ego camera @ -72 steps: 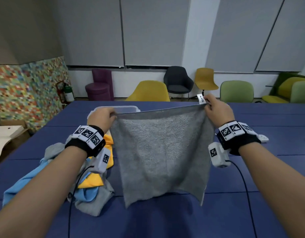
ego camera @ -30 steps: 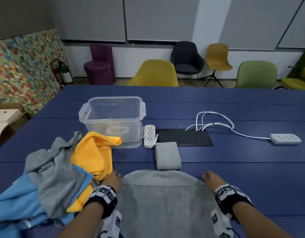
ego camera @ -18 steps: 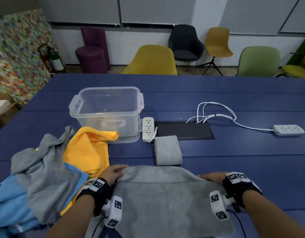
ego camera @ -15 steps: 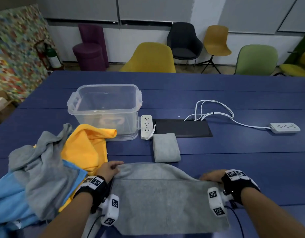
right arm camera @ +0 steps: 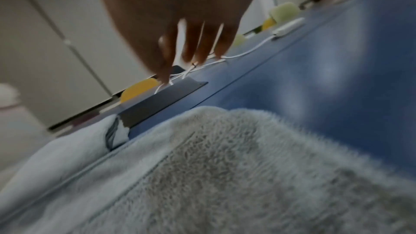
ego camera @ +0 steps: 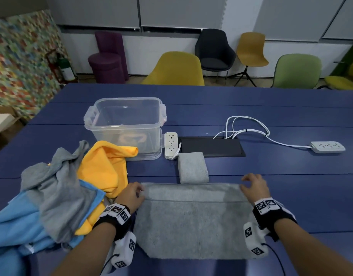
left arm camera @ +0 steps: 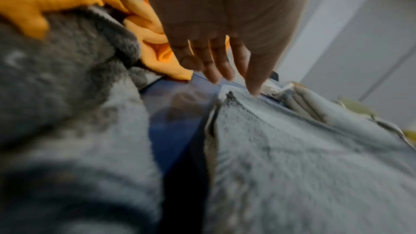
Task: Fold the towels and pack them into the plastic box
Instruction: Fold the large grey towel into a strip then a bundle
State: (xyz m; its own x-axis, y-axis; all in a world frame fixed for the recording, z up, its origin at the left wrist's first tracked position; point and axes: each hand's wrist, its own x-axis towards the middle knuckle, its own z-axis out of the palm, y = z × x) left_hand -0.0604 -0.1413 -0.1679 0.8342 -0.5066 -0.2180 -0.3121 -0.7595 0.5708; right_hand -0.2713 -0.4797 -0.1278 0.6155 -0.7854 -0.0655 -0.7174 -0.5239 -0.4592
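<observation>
The grey towel [ego camera: 193, 222] lies flat on the tabletop [ego camera: 291, 176] directly in front of the person, folded once: a hemmed edge runs across it just short of its far edge, so two layers are stacked. The left hand [ego camera: 131, 194] sits at the towel's far left corner and the right hand [ego camera: 254, 186] at its far right corner; both have fingers extended and relaxed, grasping nothing, with the left thumb and the right fingertips close to or just touching the cloth, though contact is hard to confirm in the blurred wrist views. Just beyond the towel's far edge, touching or nearly touching it, lies a small folded grey towel [ego camera: 192, 167], finished but not yet packed. Beyond and to the left of that stands the clear plastic box [ego camera: 124, 124], lid off, holding no towel. Left of the grey towel sits a loose pile: a yellow towel [ego camera: 106, 166], a second grey towel [ego camera: 58, 188] draped over it, and a light blue towel [ego camera: 18, 222] underneath, all unfolded. A white power strip [ego camera: 171, 144] lies beside the box, next to a black cable hatch [ego camera: 211, 146]; a second power strip [ego camera: 327, 146] lies far to the right. By my judgement the task is early: one towel folded, one half folded, three untouched, nothing in the box.
</observation>
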